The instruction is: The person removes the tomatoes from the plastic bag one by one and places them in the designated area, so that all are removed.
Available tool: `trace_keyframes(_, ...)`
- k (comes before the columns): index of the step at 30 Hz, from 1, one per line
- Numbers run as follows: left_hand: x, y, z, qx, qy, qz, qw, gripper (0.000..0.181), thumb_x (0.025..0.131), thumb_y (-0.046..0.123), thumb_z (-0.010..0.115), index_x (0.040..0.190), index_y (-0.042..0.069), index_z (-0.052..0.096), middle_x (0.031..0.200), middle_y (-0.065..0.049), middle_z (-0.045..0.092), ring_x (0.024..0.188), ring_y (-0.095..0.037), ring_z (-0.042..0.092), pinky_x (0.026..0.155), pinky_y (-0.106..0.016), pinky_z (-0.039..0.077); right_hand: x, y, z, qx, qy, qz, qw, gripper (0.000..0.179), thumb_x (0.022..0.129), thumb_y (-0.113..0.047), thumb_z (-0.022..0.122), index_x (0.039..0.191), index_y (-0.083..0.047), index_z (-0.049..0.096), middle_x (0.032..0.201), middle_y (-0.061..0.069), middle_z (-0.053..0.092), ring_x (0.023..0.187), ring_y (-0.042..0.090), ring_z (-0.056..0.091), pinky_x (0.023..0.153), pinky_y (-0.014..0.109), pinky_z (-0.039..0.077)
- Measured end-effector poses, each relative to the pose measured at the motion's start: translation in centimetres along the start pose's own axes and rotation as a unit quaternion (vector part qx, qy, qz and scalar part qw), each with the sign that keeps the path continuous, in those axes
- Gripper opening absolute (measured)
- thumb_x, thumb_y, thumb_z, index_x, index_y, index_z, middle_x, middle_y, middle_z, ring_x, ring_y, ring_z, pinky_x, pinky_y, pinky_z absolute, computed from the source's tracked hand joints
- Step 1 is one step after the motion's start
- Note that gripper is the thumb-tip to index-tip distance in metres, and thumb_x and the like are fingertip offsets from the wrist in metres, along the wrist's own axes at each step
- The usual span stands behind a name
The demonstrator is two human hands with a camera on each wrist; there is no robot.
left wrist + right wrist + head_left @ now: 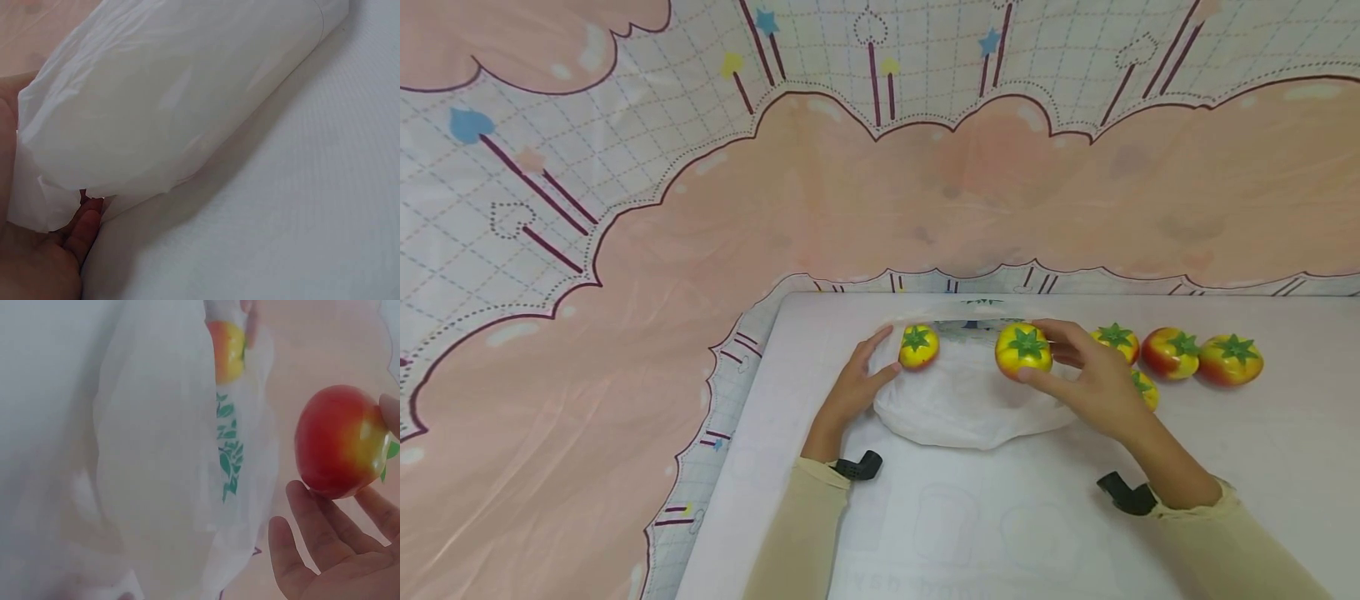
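Observation:
A white plastic bag (955, 408) with a green leaf print lies on the table, its mouth facing away from me. My left hand (852, 385) holds the bag's left edge, some fingers tucked under the film in the left wrist view. Just inside the mouth, beside the left fingertips, sits a red-and-yellow toy tomato (919, 347) with a green star-shaped top. Over the right part of the bag, my right hand (1101, 383) pinches another toy tomato (1024, 350) between thumb and fingers. In the right wrist view this held tomato (340, 442) is apart from the bag.
Several more toy tomatoes (1231, 360) lie to the right of the bag, some partly hidden behind my right hand. Behind the white table (1262, 483) hangs a peach-and-white patterned cloth (925, 200). Black wrist mounts (1127, 493) project from both wrists.

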State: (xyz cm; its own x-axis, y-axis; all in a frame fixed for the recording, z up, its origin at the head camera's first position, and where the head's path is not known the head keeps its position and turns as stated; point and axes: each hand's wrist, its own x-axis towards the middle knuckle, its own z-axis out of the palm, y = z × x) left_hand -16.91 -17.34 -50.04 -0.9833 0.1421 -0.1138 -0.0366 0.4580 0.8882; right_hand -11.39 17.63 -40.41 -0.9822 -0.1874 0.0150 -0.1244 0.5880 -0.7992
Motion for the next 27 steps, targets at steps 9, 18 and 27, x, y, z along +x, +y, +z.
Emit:
trace_keyframes(9, -0.1, 0.0, 0.0, 0.003, 0.001, -0.003, 1.0, 0.065, 0.095, 0.035, 0.07, 0.151, 0.05, 0.041, 0.164, 0.003, 0.035, 0.158, -0.027, 0.023, 0.125, -0.062, 0.02, -0.5, 1.0, -1.0, -0.018, 0.02, -0.002, 0.9996, 0.074, 0.09, -0.05, 0.074, 0.151, -0.02, 0.046, 0.149, 0.018, 0.054, 0.126, 0.045, 0.06, 0.097, 0.061, 0.054)
trace_keyframes(18, 0.0, -0.1, 0.0, -0.004, 0.001, 0.001, 1.0, 0.065, 0.094, 0.033, 0.07, 0.151, 0.049, 0.042, 0.164, 0.003, 0.036, 0.157, -0.026, 0.023, 0.126, -0.062, 0.019, -1.0, 1.8, -2.1, -0.018, 0.032, 0.013, 0.9992, 0.073, 0.091, -0.049, 0.073, 0.151, -0.018, 0.046, 0.149, 0.02, 0.053, 0.127, 0.047, 0.059, 0.098, 0.063, 0.053)
trace_keyframes(27, 0.0, -0.1, 0.0, 0.0, 0.001, 0.002, 1.0, 0.066, 0.095, 0.034, 0.07, 0.152, 0.049, 0.041, 0.164, 0.002, 0.036, 0.157, -0.028, 0.023, 0.125, -0.063, 0.02, -1.5, 2.9, -3.3, -0.024, 0.037, 0.033, 0.9985, 0.074, 0.092, -0.048, 0.072, 0.154, -0.019, 0.043, 0.151, 0.022, 0.05, 0.127, 0.049, 0.057, 0.097, 0.064, 0.052)
